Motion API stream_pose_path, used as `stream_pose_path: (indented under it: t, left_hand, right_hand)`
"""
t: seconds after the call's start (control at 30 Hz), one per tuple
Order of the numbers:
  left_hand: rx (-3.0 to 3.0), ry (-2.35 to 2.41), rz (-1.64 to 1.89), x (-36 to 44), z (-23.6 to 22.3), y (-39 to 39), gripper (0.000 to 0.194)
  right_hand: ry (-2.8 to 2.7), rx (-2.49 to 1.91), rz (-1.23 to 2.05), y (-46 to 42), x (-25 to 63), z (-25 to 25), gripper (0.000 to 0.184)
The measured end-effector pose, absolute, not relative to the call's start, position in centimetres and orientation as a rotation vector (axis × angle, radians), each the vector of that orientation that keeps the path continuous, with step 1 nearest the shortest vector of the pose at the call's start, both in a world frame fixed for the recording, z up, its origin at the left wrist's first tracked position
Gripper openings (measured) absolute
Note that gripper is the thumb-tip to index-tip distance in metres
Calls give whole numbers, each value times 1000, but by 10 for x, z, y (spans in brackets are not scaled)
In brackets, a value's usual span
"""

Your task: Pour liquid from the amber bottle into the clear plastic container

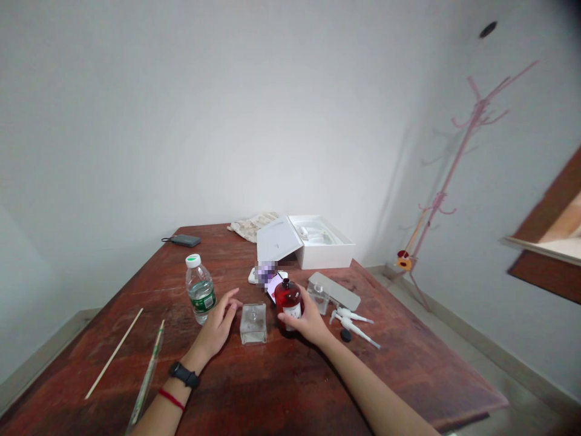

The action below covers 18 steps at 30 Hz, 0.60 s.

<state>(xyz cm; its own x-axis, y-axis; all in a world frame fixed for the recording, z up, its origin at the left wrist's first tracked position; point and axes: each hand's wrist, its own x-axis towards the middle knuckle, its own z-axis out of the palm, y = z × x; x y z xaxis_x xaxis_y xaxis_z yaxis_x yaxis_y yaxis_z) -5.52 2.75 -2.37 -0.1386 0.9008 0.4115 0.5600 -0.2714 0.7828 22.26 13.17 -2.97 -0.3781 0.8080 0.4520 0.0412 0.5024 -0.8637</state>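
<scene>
My right hand (311, 320) is wrapped round a dark red bottle (287, 295) with a white label and an uncapped neck, upright at the table. My left hand (221, 319) lies with fingers stretched out, holding nothing, between a water bottle (200, 290) and a square clear glass bottle (253, 325). The water bottle has a white cap and a green label. Beyond my right hand stands a second clear glass bottle (319, 297), partly hidden. White pump heads (358, 330) and a small black cap (345, 335) lie to its right.
An opened white box (324, 257) stands at the back, with a cloth (254, 227) beside it. A phone (273, 287), a grey case (336, 290) and a power bank (184, 240) lie on the table (254, 393). A bare chopstick (113, 354) and a wrapped pair (147, 375) are at left.
</scene>
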Motion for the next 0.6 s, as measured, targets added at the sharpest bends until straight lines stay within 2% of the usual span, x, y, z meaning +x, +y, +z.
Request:
stream_pose_path:
  t: [0.2,0.6]
  left_hand:
    - [1740,1613,1386,-54,-25,25,60]
    - [1759,1599,1304,-56,-24,22,74]
  right_hand:
    - [-1791,-723,980,129,220,-27,86]
    - [-1811,-698,969,122,216,-18,80]
